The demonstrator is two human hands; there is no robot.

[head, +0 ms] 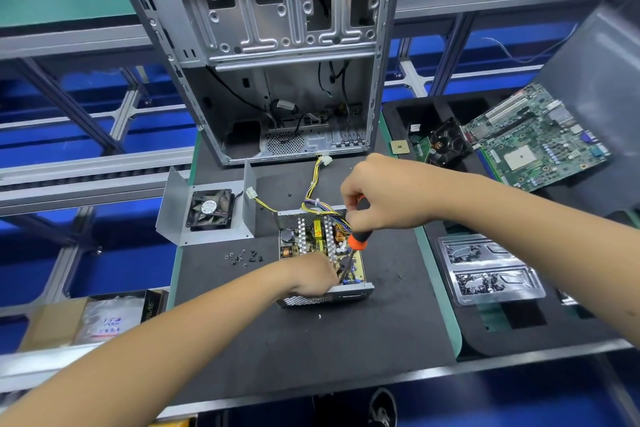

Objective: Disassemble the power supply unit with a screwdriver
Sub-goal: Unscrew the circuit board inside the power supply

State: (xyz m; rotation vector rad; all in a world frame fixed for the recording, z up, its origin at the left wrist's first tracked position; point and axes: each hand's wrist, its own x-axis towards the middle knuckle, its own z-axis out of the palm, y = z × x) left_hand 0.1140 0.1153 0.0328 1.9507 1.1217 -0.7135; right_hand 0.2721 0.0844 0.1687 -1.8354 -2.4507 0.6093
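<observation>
Left hand (313, 276): your curled fingers grip the power supply unit (323, 255) by its stiff near metal wall, clear of the fragile board.
Right hand (379, 196): wrapped round the screwdriver (355, 243), tip down inside.

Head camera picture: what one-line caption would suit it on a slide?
Right hand drives an orange-and-black screwdriver into the opened power supply while the left hand steadies its case.

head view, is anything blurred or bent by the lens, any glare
Head view: wide-angle bending bows the rail lines and tilts the computer case; the grey panel at right is smeared by blur; the power supply unit and screwdriver stay fairly sharp; lighting is even, with mild sheen on the plastic tray.
</observation>
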